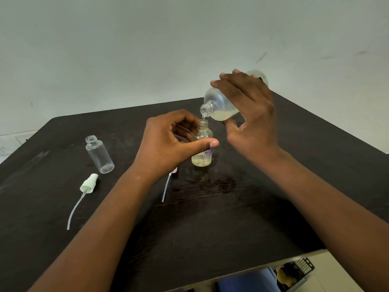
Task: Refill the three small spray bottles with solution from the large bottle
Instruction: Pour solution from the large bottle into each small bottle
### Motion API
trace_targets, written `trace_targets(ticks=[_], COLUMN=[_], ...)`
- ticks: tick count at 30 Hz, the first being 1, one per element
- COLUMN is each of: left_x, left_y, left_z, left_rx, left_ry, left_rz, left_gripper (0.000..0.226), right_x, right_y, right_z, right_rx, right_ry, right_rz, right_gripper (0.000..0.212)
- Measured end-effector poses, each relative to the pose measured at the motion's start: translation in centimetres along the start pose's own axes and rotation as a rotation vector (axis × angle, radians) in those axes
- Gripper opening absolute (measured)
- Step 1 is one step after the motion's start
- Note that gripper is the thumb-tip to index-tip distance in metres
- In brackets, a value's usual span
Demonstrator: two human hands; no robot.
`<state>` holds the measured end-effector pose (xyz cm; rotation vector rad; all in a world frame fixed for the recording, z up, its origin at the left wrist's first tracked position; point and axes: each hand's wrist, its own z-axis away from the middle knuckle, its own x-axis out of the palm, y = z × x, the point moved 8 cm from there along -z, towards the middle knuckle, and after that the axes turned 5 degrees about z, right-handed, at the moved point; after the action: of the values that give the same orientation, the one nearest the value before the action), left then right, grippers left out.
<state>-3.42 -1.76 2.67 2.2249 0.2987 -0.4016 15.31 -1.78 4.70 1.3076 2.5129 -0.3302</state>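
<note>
My left hand grips a small clear bottle with a purple print, upright on the dark table, with pale yellow liquid in its bottom. My right hand holds the large clear bottle tilted, mouth down-left, just above the small bottle's open neck. A thin stream of yellowish solution runs from it into the small bottle. A second small clear bottle, uncapped and holding no liquid, stands at the left. Only two small bottles are in view.
A pale green spray head with its dip tube lies on the table below the left bottle. A pink spray head with tube lies partly under my left wrist. The table's near edge runs at lower right, with floor clutter beyond.
</note>
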Motion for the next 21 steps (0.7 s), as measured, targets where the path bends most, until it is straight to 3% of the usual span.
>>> trace_targets(ticks=[21], left_x=[0.02], left_y=[-0.07], left_z=[0.04], left_rx=[-0.013], left_ry=[-0.010], left_rz=[0.001], left_gripper=[0.044], right_x=[0.08], right_y=[-0.08], right_z=[-0.03], right_rx=[0.001], right_ry=[0.001], right_rz=[-0.011], right_gripper=[0.070])
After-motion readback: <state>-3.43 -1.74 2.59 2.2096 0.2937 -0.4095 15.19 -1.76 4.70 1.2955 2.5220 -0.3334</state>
